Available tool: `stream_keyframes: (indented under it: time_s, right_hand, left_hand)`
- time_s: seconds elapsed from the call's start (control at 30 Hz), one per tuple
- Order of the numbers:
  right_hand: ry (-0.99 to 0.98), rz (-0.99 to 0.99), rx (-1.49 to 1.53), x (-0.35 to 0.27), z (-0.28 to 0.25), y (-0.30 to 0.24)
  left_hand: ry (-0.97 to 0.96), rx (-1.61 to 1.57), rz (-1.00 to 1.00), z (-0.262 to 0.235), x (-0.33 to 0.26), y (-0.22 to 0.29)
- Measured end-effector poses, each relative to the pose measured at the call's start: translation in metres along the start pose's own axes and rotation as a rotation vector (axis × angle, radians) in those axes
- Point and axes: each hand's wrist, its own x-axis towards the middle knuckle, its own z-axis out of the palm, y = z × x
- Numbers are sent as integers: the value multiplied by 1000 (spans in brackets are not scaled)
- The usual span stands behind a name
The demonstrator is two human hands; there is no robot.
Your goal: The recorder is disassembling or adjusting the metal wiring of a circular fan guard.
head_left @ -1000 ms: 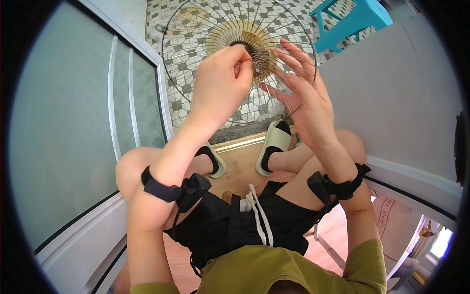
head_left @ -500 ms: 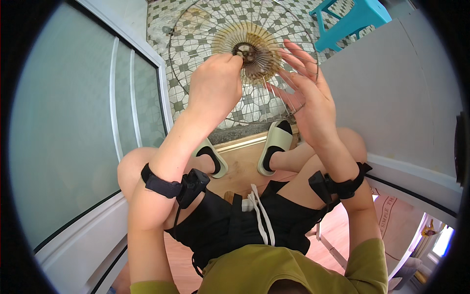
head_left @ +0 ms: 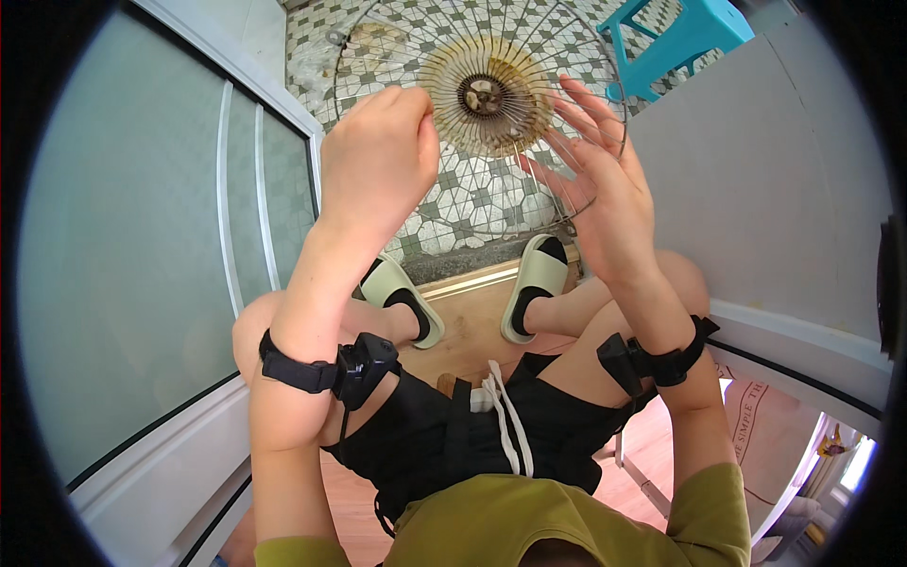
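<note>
A round wire fan guard [head_left: 463, 142] is held up in front of me, with brownish grime around its coiled centre. My right hand [head_left: 612, 194] supports its right side, fingers spread behind the wires and thumb near the rim. My left hand [head_left: 380, 151] is closed in a fist at the guard's left, with its back toward me. Whatever the fist may hold is hidden, and I cannot tell whether it touches the wires.
Beyond the guard lies a patterned tile floor [head_left: 453, 203], with a blue plastic stool [head_left: 675, 38] at the far right. A frosted glass door [head_left: 132, 236] stands on my left and a grey panel [head_left: 756, 170] on my right. My slippered feet are at the threshold [head_left: 472, 281].
My left hand has drawn back from the guard's centre toward the left, staying closed. The guard and my right hand have shifted slightly right.
</note>
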Motion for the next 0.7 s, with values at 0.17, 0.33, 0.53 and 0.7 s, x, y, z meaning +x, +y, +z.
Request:
stream_keyframes:
  time_s: [0.17, 0.33, 0.53, 0.7]
  right_hand:
    - [-40, 55, 90, 0, 0, -4]
    - [-95, 94, 58, 2, -3, 3]
    - [-90, 80, 54, 3, -1, 4]
    - [-67, 142, 145, 6, -9, -4]
  left_hand:
    - [48, 92, 119, 10, 1, -4]
    - [-152, 48, 51, 8, 2, -20]
    - [-221, 17, -145, -11, 4, -11]
    - [16, 55, -23, -23, 4, -1]
